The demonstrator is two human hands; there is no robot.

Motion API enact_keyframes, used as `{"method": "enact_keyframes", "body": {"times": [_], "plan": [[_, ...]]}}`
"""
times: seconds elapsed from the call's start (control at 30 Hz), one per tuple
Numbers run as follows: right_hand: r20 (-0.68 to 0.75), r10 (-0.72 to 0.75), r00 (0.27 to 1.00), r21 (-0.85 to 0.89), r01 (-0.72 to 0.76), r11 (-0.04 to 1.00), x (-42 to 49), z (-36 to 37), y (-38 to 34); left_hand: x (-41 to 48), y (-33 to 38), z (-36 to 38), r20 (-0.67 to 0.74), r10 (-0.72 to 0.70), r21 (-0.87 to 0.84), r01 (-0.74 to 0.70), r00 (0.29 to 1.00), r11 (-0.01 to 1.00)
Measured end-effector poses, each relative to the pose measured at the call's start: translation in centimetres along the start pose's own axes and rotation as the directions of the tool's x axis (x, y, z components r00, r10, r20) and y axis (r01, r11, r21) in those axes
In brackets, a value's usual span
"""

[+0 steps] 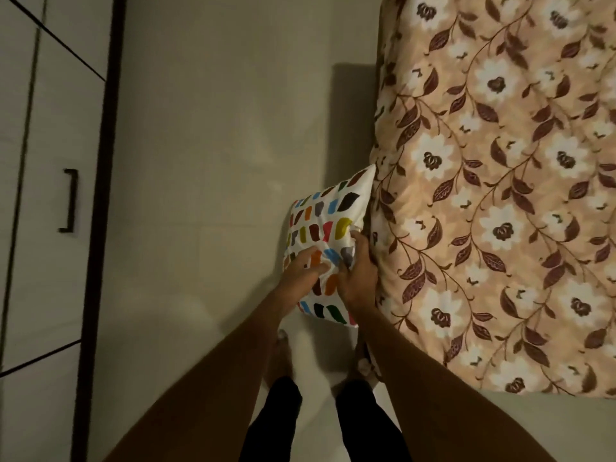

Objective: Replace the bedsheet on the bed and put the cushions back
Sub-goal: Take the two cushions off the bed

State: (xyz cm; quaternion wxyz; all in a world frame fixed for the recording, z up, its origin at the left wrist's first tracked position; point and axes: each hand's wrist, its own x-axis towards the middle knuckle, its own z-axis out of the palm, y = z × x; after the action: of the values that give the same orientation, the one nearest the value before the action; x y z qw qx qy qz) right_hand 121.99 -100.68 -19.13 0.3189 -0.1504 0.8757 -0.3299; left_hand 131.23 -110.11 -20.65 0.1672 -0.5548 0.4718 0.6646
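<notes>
A white cushion [328,225] printed with coloured patches is held by both hands low beside the bed [386,281], over the pale floor [216,128]. Its upper corner is seen touching the bed's side. Whether its lower edge rests on the floor cannot be told.

The cushion's edge nearest the bed is gripped by the right hand [358,278], whose fingers [361,248] are curled round the puckered fabric. The left hand [300,275] is laid on the cushion's face, its fingers [316,270] stretched nearly straight and only touching the cloth.

The bed is covered by a peach bedsheet [520,135] patterned with white flowers and brown leaves. A wardrobe [40,195] with a dark handle [69,200] is seen across the floor, well apart from the bed. Bare feet [281,358] and black trousers [276,425] are visible below the arms.
</notes>
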Motion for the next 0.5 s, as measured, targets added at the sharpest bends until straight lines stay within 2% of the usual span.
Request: {"method": "enact_keyframes", "body": {"times": [0.17,0.3,0.43,0.5], "plan": [[0.035,0.051,0.998,0.016,-0.052,0.999,2.8,3.3,5.5,4.9,-1.2,2.5,0.066,0.026,0.051,-0.029,0.997,0.998],[0.097,0.146,0.985,0.062,-0.152,0.986,3.3,4.3,5.9,6.2,-2.5,3.1,0.041,0.014,0.121,-0.019,0.999,0.992],[0.120,0.120,0.986,-0.074,-0.112,0.991,3.1,3.7,5.6,2.6,-1.5,2.8,0.016,0.033,0.172,-0.035,0.999,0.984],[0.181,0.103,0.978,-0.253,-0.055,0.966,2.5,2.5,4.6,0.4,-0.9,2.1,-0.001,0.099,0.287,-0.094,0.995,0.953]]}}
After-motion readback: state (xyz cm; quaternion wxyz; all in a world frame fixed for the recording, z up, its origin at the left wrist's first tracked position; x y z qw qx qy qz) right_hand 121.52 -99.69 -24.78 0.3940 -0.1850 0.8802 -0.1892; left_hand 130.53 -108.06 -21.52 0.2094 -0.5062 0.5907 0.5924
